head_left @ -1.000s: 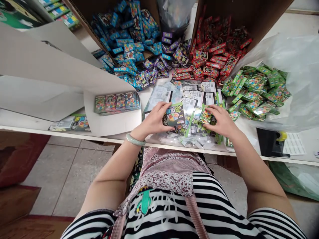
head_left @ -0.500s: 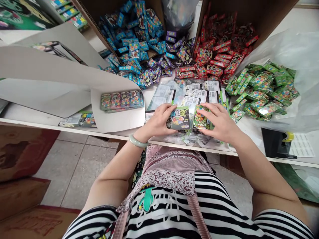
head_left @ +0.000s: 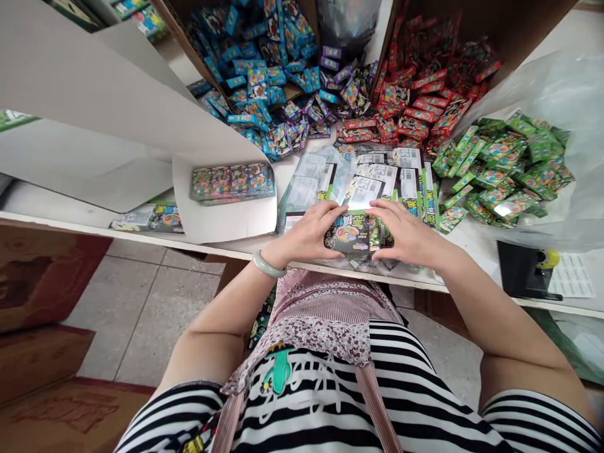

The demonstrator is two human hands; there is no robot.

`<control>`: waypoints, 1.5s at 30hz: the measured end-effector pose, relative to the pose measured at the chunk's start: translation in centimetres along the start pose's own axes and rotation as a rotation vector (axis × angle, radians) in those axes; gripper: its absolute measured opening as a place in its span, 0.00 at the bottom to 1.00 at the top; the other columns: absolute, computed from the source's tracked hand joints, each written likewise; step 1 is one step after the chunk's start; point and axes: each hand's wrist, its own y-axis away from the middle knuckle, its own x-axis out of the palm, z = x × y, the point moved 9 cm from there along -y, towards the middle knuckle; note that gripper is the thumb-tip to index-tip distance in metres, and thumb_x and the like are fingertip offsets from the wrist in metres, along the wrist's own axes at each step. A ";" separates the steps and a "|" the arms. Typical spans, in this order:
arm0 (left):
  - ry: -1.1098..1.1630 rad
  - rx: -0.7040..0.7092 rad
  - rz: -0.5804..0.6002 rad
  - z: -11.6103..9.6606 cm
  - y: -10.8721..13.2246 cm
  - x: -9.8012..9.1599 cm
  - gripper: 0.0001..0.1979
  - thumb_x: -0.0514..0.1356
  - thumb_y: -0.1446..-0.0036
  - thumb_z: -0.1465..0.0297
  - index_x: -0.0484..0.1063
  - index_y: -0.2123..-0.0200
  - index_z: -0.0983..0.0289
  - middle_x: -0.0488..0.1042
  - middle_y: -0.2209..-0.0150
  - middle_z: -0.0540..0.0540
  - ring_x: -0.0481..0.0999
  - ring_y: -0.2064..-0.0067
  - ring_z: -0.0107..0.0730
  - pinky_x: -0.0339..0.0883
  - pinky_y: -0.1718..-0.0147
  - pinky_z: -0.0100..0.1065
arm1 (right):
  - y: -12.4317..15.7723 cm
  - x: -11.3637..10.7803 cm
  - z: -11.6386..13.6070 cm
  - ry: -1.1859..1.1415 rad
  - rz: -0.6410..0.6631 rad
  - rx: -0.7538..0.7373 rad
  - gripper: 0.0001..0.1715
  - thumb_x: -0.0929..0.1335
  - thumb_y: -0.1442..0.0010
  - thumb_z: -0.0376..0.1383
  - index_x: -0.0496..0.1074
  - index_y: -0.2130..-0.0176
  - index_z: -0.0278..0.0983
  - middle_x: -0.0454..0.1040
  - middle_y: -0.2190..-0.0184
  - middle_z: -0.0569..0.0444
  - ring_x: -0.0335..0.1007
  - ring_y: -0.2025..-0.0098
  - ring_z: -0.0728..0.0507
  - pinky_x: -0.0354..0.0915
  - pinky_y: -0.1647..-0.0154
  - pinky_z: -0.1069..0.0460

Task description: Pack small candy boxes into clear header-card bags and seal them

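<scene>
Low at the front of the worktop, my left hand (head_left: 317,231) grips a black printed packet (head_left: 348,235) with a colourful round picture, thumb along the top and fingers below. My right hand (head_left: 408,234) is closed around a small green box (head_left: 375,231) by its edges. The box meets the packet's right side and its left part is covered; whether it sits inside or behind cannot be made out. Beneath and behind both hands lie clear plastic bags with barcode labels (head_left: 365,190), overlapping one another.
Small blue boxes (head_left: 257,82), purple boxes (head_left: 292,135) and red boxes (head_left: 415,119) spill from cartons at the back. A pile of green boxes (head_left: 504,163) lies right, near a tape dispenser (head_left: 523,270). Left, a white sheet (head_left: 226,223) carries a wrapped multicoloured pack (head_left: 231,182).
My hands have come together: the green box, apart from the black packet before, now meets its right side and is partly covered. The view has shifted slightly.
</scene>
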 end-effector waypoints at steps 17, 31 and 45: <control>-0.010 -0.192 -0.238 2.1 1.6 -3.2 0.49 0.71 0.50 0.54 0.52 0.31 0.60 0.62 0.43 0.64 0.68 0.41 0.54 0.67 0.40 0.55 | -4.0 -8.2 -14.7 0.121 -0.539 0.440 0.17 0.64 0.36 0.39 0.77 0.54 0.34 0.79 0.53 0.41 0.73 0.49 0.31 0.65 0.44 0.35; 0.000 -0.212 -0.276 3.2 2.2 -4.6 0.50 0.71 0.49 0.56 0.49 0.30 0.56 0.63 0.43 0.63 0.69 0.41 0.54 0.70 0.41 0.54 | -8.4 -9.3 -19.8 0.307 -0.446 0.434 0.22 0.63 0.36 0.40 0.75 0.47 0.33 0.76 0.48 0.37 0.70 0.47 0.30 0.67 0.45 0.36; -0.015 -0.203 -0.223 2.3 1.3 -3.3 0.49 0.71 0.51 0.53 0.54 0.32 0.61 0.63 0.43 0.64 0.69 0.41 0.54 0.66 0.39 0.55 | -3.0 -2.7 -8.0 -0.070 0.182 0.050 0.18 0.66 0.34 0.45 0.81 0.52 0.45 0.79 0.57 0.51 0.74 0.53 0.39 0.68 0.48 0.41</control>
